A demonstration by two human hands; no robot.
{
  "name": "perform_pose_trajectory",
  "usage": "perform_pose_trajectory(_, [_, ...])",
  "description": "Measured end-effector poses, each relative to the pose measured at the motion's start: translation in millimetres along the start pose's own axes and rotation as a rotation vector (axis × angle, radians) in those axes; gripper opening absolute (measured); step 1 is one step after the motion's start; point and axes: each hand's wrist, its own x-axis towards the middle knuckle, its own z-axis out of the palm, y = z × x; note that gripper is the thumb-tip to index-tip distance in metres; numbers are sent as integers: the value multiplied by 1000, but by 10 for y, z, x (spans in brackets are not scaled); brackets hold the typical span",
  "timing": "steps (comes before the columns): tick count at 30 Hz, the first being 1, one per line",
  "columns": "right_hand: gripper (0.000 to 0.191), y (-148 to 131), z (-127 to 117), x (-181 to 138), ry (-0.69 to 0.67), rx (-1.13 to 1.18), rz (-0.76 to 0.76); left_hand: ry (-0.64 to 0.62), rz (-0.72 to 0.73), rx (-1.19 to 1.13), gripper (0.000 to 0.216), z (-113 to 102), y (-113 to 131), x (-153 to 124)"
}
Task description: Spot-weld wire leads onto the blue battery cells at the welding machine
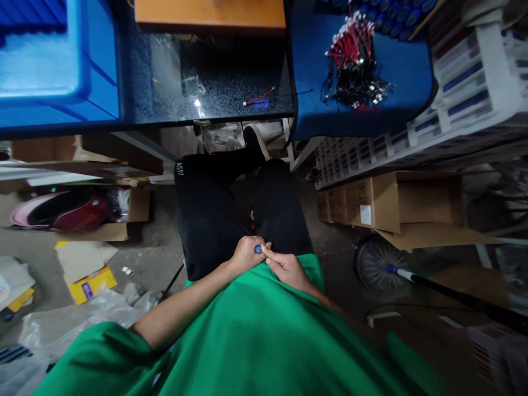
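A blue bin (101,82) stands on the table (142,88); rightward, over the lap, the left hand (246,252) has its fingers curled around a small blue piece (258,249). The right hand (286,268) touches it, grip unclear; farther right lie bunched wires (355,58).

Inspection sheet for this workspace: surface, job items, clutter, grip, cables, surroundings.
Surface: dark speckled benchtop, blue surface to its right.
Job items: small round blue piece at the hands; mostly hidden.
Clutter: clear plastic sheeting and yellow packaging on the floor.
Grip: left hand curled around the piece; right hand fingertips at its visible end.
Cables: heap of red and black leads on the blue surface; one red lead on the benchtop.
Surroundings: blue tub, white crate, open cardboard box.
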Motion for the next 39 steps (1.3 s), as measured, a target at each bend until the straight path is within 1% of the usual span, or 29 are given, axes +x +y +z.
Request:
perform_pose_trajectory(6, [49, 7, -7, -5, -18, 6, -13, 13, -36, 9, 50, 3, 12, 16])
perform_pose_trajectory(9, [49, 28, 10, 0, -3, 19, -2, 27, -43, 16, 50, 4, 23, 17])
perform_pose_trajectory(13, [48, 28, 17, 2, 19, 35, 22, 43, -28, 19, 51, 3, 29, 18])
perform_pose_trajectory(19, [48, 3, -2, 19, 22, 68, 8, 49, -14, 22, 49, 11, 21, 27])
perform_pose_trajectory(23, [48, 33, 11, 26, 21, 60, 35, 54, -8, 35, 49, 9, 19, 26])
perform_pose_trajectory(28, [50, 50, 11, 22, 3, 61, 22, 38, -5, 29, 50, 5, 4, 31])
perform_pose_trajectory(33, [49, 46, 14, 21, 29, 61, 42, 32, 1, 34, 52, 12, -14, 35])
perform_pose_trajectory(39, [49, 19, 21, 27, 30, 76, 15, 45, 28, 35, 50, 9, -8, 25])
